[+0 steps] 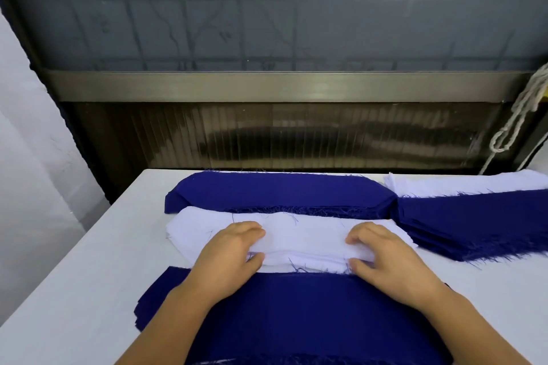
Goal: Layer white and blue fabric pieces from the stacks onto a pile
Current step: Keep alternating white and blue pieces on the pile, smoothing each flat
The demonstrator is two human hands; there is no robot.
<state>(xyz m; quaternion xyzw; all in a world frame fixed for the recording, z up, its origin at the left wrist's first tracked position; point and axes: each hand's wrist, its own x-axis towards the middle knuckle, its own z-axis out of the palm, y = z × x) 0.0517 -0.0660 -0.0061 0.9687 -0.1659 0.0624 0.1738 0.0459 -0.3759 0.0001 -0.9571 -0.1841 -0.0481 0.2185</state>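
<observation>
A stack of white fabric pieces (305, 241) lies across the middle of the table. My left hand (231, 258) grips its near edge on the left, fingers on top and thumb at the edge. My right hand (385, 258) grips the same edge on the right in the same way. A blue fabric pile (296, 317) lies nearest me, under my forearms. Behind the white stack sits a blue stack (281, 191) with frayed edges.
At the right lies another blue stack (474, 222) with a white stack (474, 182) behind it. The white table (89, 261) ends at a dark ribbed panel and metal rail. A knotted rope (516, 115) hangs at the far right.
</observation>
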